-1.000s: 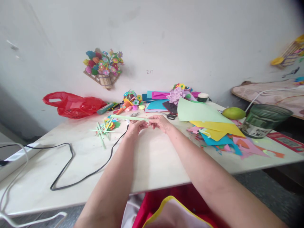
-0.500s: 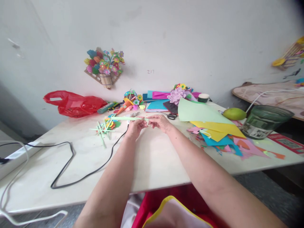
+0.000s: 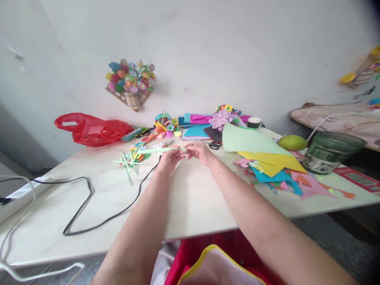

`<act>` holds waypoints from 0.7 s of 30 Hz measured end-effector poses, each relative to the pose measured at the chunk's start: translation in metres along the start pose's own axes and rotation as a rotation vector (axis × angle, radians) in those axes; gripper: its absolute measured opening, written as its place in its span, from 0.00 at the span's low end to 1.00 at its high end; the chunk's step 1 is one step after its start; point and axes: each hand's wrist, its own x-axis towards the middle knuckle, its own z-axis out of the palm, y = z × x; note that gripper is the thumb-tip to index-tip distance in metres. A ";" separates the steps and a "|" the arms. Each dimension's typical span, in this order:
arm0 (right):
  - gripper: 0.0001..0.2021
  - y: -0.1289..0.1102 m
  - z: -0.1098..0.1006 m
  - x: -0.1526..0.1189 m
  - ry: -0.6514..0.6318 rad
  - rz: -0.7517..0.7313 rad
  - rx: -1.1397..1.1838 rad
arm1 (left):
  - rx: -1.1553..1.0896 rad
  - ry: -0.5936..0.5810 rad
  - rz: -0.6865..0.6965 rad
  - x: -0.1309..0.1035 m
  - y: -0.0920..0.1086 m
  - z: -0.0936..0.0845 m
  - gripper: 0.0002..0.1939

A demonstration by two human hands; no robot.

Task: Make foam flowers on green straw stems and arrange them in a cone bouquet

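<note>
Evidently, the left hand [image 3: 171, 158] and the right hand [image 3: 199, 152] share one pale green strip [image 3: 152, 151] above the counter [image 3: 202, 206]

The left hand's grip is pinched on the pale green strip, whose long free part juts out leftward; the right hand's grip is closed on its right end — the two sets of fingertips are close together. Left of the hands, more green strips [image 3: 126, 163] lie crossed on the counter, and a black cable [image 3: 91, 191] bends nearer the person. Just beyond the right hand rest black-handled scissors [image 3: 215, 146]. Farther right, a light green sheet [image 3: 252, 138] partly covers a yellow sheet [image 3: 271, 161], with a green mango [image 3: 293, 142] and a green glass jar [image 3: 334, 148] past them — while a red plastic bag [image 3: 95, 130] lies at the back left, near the wall [image 3: 208, 51]
</note>
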 end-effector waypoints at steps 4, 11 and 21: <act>0.14 0.000 0.003 0.001 0.063 -0.025 -0.063 | -0.008 -0.013 -0.018 0.001 -0.001 0.000 0.06; 0.14 0.003 0.001 0.002 0.079 -0.028 -0.138 | 0.054 0.006 -0.001 0.002 -0.002 0.001 0.12; 0.16 0.006 -0.002 0.005 0.113 -0.012 -0.164 | 0.090 0.006 0.054 0.005 -0.004 -0.002 0.17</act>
